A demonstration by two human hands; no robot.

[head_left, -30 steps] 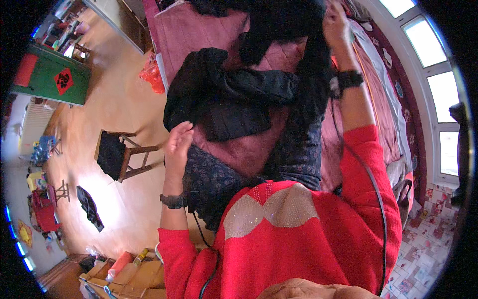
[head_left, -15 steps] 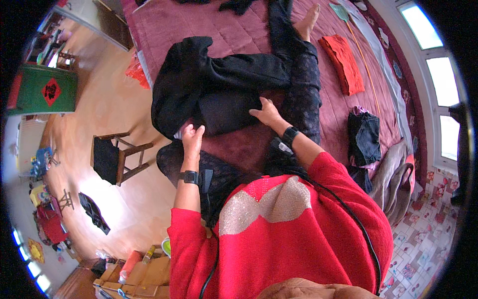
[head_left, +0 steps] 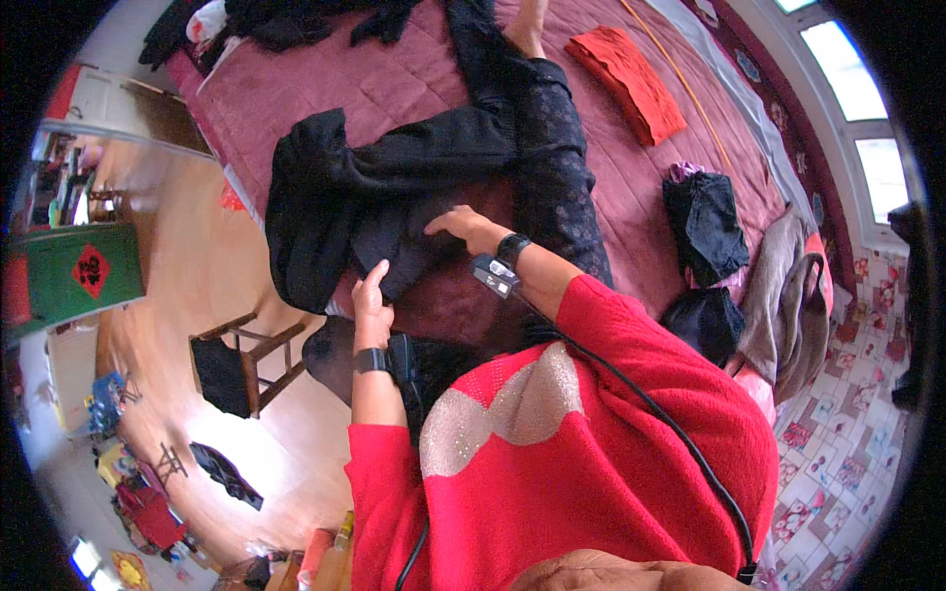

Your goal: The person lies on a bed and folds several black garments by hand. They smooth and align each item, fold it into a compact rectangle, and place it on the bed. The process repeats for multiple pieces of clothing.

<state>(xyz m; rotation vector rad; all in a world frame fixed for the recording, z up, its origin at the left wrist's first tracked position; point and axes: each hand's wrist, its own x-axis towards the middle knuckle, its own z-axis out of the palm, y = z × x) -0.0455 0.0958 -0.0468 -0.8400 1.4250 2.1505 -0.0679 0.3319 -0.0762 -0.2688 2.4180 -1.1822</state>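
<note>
Lying on mauve quilt [head_left: 384,69], black garment [head_left: 305,212], left hand [head_left: 372,305] and right hand [head_left: 475,230] at its edge, fingers' grip unclear

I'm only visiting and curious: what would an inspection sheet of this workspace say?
Surface: mauve quilt, stitched and creased.
Job's things: black garment lying on the quilt before the person.
Clutter: folded orange-red cloth and folded dark garment, toward the right.
Hands: left hand at the black garment's near edge; right hand partly over it; grips unclear.
Cables: black cable across the red sweater.
Surroundings: wooden stool at left, window at right.
</note>
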